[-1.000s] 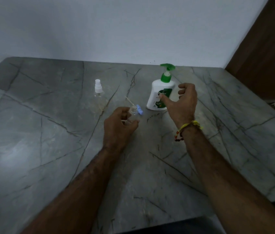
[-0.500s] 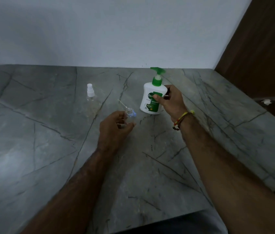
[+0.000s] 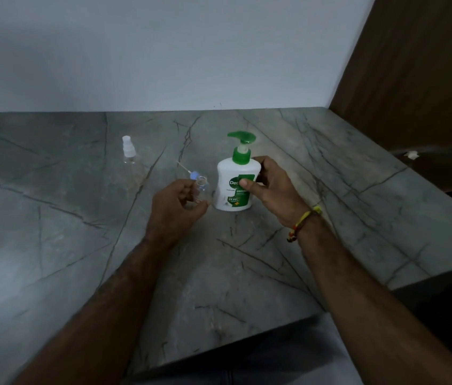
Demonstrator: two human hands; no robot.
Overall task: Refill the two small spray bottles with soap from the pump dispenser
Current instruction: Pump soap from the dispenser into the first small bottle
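A white soap pump dispenser (image 3: 234, 187) with a green pump head stands on the grey marble table (image 3: 80, 245). My right hand (image 3: 272, 187) grips its body from the right. My left hand (image 3: 176, 209) holds a small clear spray bottle (image 3: 201, 187) with its neck uncapped, just left of the dispenser. That bottle's blue spray cap with its dip tube (image 3: 190, 172) lies on the table right behind it. A second small clear spray bottle (image 3: 129, 152) with a white cap stands farther left, apart from both hands.
A pale wall rises behind the table. A dark wooden panel (image 3: 413, 65) stands at the right, with a small white scrap (image 3: 410, 154) on a dark surface beside it. The table's front edge runs across the lower part of the view.
My right hand reached the dispenser, closed around it and drew it closer to the uncapped bottle. My left hand stayed on the small bottle.
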